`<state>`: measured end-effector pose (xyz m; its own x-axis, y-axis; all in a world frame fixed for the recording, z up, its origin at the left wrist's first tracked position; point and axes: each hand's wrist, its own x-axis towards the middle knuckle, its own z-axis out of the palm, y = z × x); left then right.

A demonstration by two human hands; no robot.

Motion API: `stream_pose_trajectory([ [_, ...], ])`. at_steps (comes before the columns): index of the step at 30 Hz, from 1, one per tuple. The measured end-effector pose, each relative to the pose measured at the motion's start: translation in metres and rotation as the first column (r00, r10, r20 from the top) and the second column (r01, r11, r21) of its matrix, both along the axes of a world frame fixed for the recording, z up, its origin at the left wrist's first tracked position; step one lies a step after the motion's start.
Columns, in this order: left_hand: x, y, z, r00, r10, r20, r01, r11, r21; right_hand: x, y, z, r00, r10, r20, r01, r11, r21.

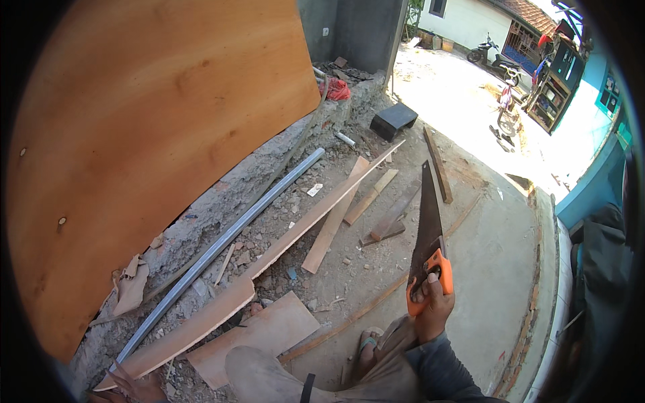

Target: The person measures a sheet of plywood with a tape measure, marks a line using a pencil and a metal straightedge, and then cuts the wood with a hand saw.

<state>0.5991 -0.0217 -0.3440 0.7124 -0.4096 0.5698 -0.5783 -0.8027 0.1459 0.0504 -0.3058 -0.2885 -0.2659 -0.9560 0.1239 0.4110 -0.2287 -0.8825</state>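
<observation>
The left hand (138,386) is mostly cut off by the lower edge, its fingers hidden.

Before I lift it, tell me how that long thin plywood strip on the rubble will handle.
The plywood strip looks thin and long, so it would probably sag and flex. It seems light. It lies on uneven rubble, so a push may snag.

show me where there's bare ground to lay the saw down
Free: the smooth concrete floor right of the orange-handled hand saw, up to the brick curb. Crowded: left, around the scattered wooden planks and grey metal pipe.
</observation>
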Motion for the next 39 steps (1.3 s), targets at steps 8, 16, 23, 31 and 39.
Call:
stream_pose_trajectory([
  [8, 0.029, 0.160, -0.161, 0.179, -0.837, -0.517, -0.731, 0.238, -0.640, 0.031, -0.068, -0.048, 0.975, -0.190, -0.119, 0.219, 0.918, 0.329],
  [16, 0.019, 0.145, -0.098, 0.285, -0.584, -0.760, -0.739, 0.371, -0.562, 0.014, -0.088, -0.113, 0.850, 0.097, -0.517, 0.196, 0.853, 0.483],
  [23, -0.102, 0.035, 0.170, 0.333, -0.503, -0.797, -0.620, 0.520, -0.587, -0.005, -0.005, -0.051, 0.429, 0.326, -0.842, 0.226, 0.864, 0.450],
  [31, -0.133, -0.165, 0.434, 0.250, -0.807, -0.535, -0.535, 0.345, -0.771, -0.111, 0.037, 0.169, 0.614, 0.502, -0.609, 0.394, 0.473, 0.788],
  [39, -0.200, -0.368, 0.628, -0.008, -0.984, -0.176, -0.307, 0.170, -0.936, -0.247, -0.042, 0.257, 0.507, -0.211, -0.836, 0.663, 0.715, 0.222],
])
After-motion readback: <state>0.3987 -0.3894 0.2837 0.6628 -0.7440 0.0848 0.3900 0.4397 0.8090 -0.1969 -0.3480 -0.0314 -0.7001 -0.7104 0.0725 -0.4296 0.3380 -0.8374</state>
